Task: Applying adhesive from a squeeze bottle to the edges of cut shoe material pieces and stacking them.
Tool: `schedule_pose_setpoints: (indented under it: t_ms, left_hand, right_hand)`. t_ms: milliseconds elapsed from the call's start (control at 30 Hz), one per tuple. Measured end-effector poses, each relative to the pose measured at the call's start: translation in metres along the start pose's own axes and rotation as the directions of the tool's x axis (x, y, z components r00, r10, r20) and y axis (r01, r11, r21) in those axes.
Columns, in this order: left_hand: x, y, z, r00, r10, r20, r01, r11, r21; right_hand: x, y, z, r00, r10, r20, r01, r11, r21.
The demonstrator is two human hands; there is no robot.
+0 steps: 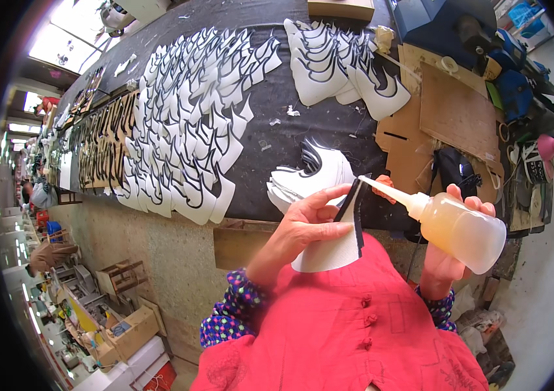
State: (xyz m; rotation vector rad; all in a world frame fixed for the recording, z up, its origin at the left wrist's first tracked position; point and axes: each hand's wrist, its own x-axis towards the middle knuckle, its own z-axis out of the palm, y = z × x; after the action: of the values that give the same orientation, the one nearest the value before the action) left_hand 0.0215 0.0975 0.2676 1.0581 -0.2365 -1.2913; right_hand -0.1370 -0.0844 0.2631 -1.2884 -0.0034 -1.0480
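My left hand [299, 228] pinches a curved white fabric piece [329, 253] with a black edge, raised in front of my red apron. In my right hand [444, 264] is a translucent squeeze bottle [463, 231], part filled with amber liquid and tilted. Its long pale nozzle [384, 190] points left, with the tip at the upper black edge of the piece; whether it touches I cannot tell. Just beyond my left hand lies a small stack of similar white pieces [322, 173]. Many more overlapping white pieces [185, 130] cover the table to the left.
Another group of white pieces [319, 68] lies farther back on the black-covered table [267, 124]. Cardboard sheets [456, 107] and a blue machine [443, 23] stand at the right. Dark strips [104, 140] lie on boards at far left. A person [52, 256] is at the left, beyond the table.
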Motion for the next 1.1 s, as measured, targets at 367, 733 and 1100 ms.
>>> schedule_pose_setpoints:
  t_ms: [367,733,1100]
  left_hand:
    - [0.001,-0.002,-0.003,1.0,-0.014,-0.024,0.014,1.0,0.003]
    - [-0.001,-0.006,-0.005,1.0,-0.018,-0.022,0.017,1.0,-0.006]
    - [0.0,-0.008,-0.005,0.999,-0.033,-0.03,0.032,0.998,-0.06]
  right_hand:
    - [0.001,0.0,0.003,0.999,-0.034,0.038,0.031,0.997,0.067]
    - [0.002,-0.003,0.0,0.999,-0.045,0.015,0.045,0.999,-0.002]
    - [-0.008,0.0,-0.002,0.998,-0.002,0.067,-0.008,0.989,0.15]
